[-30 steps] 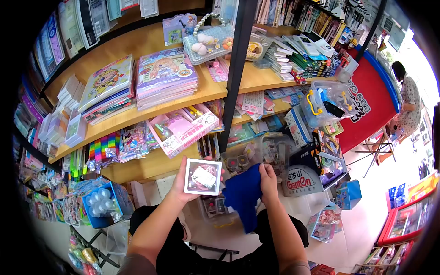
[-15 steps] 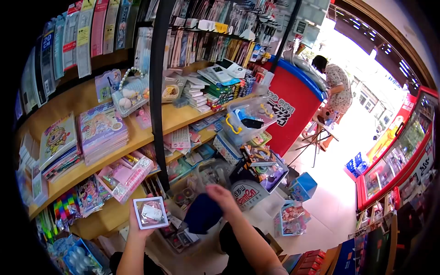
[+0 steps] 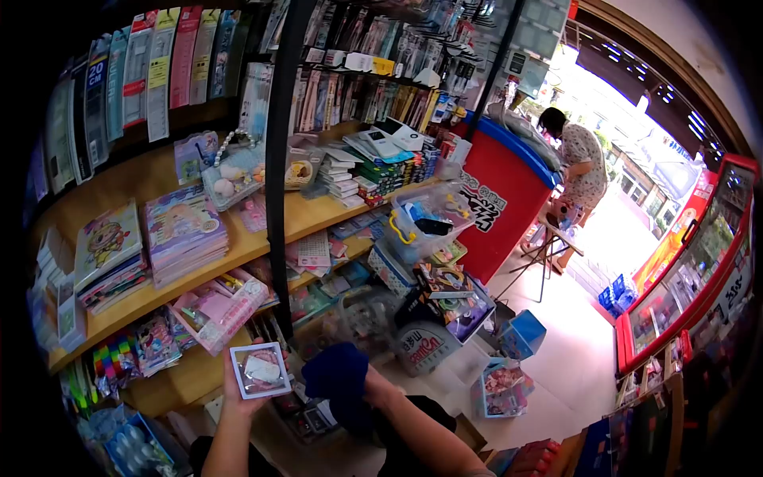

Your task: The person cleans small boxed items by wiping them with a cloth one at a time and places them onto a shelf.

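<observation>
My left hand (image 3: 242, 400) holds a small white-rimmed box (image 3: 261, 370) with a clear window. Something pink and white shows inside it. In my right hand (image 3: 377, 388) is a dark blue cloth (image 3: 337, 374), bunched up and hanging down; it hides most of my fingers. The cloth is just right of the box, apart from it. Below and between my hands, a clear plastic bin (image 3: 306, 425) holds several small items. A pink boxed set (image 3: 226, 314) sticks out from the lower shelf above my left hand.
Wooden shelves (image 3: 179, 266) with stacked books line the left side. A black post (image 3: 280, 199) rises in front of them. Stacked boxes and a clear tub (image 3: 429, 226) stand ahead. A blue-and-white bin (image 3: 502, 389) sits on the floor. A person (image 3: 584, 155) bends near a stool by the doorway.
My right hand has moved down and slightly left. The blue cloth has risen and now bunches beside the box. The left hand and box stay nearly still.
</observation>
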A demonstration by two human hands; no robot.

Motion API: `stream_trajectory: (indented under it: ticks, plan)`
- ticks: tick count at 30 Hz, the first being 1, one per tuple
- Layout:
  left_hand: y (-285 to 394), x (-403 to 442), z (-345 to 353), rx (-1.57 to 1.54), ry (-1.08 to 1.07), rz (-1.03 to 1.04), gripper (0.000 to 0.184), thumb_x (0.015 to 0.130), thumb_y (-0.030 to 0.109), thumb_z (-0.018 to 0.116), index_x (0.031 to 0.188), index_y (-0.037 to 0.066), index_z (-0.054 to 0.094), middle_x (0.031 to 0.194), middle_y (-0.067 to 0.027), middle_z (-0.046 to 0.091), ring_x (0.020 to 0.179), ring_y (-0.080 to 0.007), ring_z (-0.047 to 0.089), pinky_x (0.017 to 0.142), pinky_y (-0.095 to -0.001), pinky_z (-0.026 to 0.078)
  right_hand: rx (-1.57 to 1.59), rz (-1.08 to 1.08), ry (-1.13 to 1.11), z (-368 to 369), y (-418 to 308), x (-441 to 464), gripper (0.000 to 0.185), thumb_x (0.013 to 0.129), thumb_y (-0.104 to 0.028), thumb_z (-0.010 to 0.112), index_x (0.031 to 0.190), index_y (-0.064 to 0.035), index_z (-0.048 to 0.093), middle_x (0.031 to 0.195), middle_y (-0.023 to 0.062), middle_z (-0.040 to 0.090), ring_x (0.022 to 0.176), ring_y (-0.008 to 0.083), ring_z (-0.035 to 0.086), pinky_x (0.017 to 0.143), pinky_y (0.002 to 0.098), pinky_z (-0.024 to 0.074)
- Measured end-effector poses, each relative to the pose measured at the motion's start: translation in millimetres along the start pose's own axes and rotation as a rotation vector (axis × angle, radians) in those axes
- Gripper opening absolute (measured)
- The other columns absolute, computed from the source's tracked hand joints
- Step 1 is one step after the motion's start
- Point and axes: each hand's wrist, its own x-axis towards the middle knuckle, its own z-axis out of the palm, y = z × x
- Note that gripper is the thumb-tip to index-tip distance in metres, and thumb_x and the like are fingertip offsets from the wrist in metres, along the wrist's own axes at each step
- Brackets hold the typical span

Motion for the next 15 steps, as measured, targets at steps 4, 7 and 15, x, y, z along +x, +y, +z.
stream_trajectory:
  ticks: [4, 7, 15]
  plan:
    - [-1, 8, -1, -0.058, -0.096, -0.005, 0.073, 0.08, 0.069, 0.043, 0.125, 0.013, 0.051, 0.123, -0.0272, 0.05, 0.11, -0.0437, 0.051, 0.093, -0.0569, 0.041, -0.288, -0.181, 0.034, -63, 62, 44, 0.034, 0.093, -0.015, 0.051, 0.125, -0.0033, 0.049, 0.113, 0.0061, 0.058, 0.1, 0.016, 0.057, 0.086, 0.029, 0.0471]
    - [0, 17, -6, 0.019, -0.179, 0.0, 0.076, 0.081, 0.07, 0.042, 0.128, 0.011, 0.048, 0.125, -0.0273, 0.049, 0.112, -0.0438, 0.05, 0.093, -0.0546, 0.042, -0.692, -0.117, -0.084, -29, 39, 41, 0.043, 0.093, -0.013, 0.052, 0.132, -0.0029, 0.04, 0.119, 0.003, 0.053, 0.104, 0.0119, 0.052, 0.088, 0.0274, 0.0448]
    - [-3, 30, -13, 0.032, 0.009, 0.022, 0.073, 0.087, 0.067, 0.034, 0.127, 0.008, 0.049, 0.119, -0.0156, 0.056, 0.106, -0.0298, 0.056, 0.093, -0.0472, 0.044, -0.57, -0.336, -0.032, 15, 20, 65, 0.048, 0.08, -0.004, 0.062, 0.126, -0.0021, 0.047, 0.115, 0.0025, 0.053, 0.102, 0.0113, 0.051, 0.087, 0.0272, 0.0435]
